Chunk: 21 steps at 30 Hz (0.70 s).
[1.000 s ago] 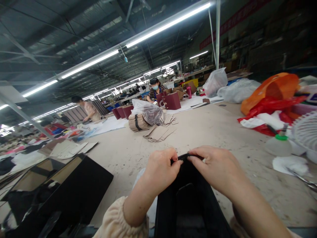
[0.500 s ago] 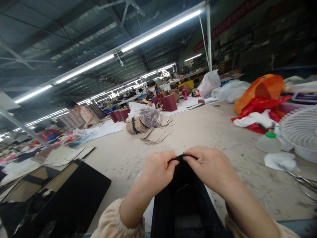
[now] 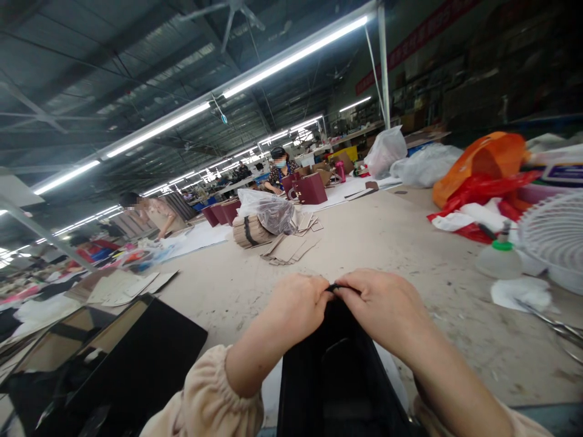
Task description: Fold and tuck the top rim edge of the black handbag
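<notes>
A black box-shaped bag (image 3: 339, 376) stands open in front of me at the near edge of the worktable (image 3: 373, 243). My left hand (image 3: 296, 309) and my right hand (image 3: 387, 306) both pinch its far top rim, fingertips almost touching at the middle. Both hands are closed on that black edge. My cream sleeve (image 3: 204, 400) shows at the lower left.
Open black boxes (image 3: 113, 358) lie at the left. Flat cardboard pieces (image 3: 286, 246) and a bundled stack under a clear bag (image 3: 268, 212) sit mid-table. A white bottle with green cap (image 3: 498, 258), white fan grille (image 3: 553, 237), scissors (image 3: 553, 325) and orange bags (image 3: 483, 164) are right. Two people work at the far end.
My hands have drawn closer together on the bag's rim, so less of the black edge shows between them. The view shifted slightly.
</notes>
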Each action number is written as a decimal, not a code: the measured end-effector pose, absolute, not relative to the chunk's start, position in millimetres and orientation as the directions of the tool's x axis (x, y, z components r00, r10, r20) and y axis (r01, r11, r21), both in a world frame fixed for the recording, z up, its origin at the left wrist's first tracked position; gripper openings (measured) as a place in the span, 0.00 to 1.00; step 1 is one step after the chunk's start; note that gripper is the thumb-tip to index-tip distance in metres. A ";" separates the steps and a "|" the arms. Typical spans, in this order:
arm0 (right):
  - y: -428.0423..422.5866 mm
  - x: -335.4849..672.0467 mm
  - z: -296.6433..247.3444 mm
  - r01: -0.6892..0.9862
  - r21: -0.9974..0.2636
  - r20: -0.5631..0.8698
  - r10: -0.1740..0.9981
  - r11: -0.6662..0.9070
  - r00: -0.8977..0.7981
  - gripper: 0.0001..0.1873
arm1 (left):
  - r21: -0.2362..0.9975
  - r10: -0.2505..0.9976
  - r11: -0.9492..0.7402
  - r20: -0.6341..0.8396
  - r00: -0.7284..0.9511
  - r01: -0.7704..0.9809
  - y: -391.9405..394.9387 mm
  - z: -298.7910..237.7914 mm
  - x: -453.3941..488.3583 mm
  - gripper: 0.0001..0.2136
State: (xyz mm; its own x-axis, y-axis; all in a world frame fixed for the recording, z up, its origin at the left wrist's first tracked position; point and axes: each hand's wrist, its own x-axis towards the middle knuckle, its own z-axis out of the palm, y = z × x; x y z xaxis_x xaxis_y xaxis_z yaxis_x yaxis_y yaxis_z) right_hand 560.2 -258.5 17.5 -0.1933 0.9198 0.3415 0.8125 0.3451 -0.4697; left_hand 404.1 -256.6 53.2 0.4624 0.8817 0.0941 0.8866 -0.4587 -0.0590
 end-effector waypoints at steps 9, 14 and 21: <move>-267.2 589.3 20.0 0.675 -0.626 0.263 0.921 0.390 -0.288 0.18 | -0.087 0.892 -0.436 0.093 0.443 0.896 -253.1 54.7 406.5 0.16; -272.9 591.6 23.8 0.695 -0.579 0.262 0.904 0.427 -0.337 0.16 | -0.098 0.882 -0.452 0.096 0.461 0.887 -256.2 56.4 409.5 0.17; -272.7 587.3 25.5 0.749 -0.557 0.148 0.931 0.358 -0.335 0.18 | 0.061 0.856 -0.506 0.159 0.492 0.861 -252.5 48.8 403.1 0.15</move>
State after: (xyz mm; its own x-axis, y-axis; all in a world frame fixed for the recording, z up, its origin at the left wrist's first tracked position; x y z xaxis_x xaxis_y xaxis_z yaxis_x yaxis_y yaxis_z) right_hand 587.3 -272.7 25.5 -0.3349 0.9305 0.1482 0.7490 0.3583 -0.5573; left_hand 403.1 -252.5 48.8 0.4918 0.8560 0.1592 0.8606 -0.5057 0.0608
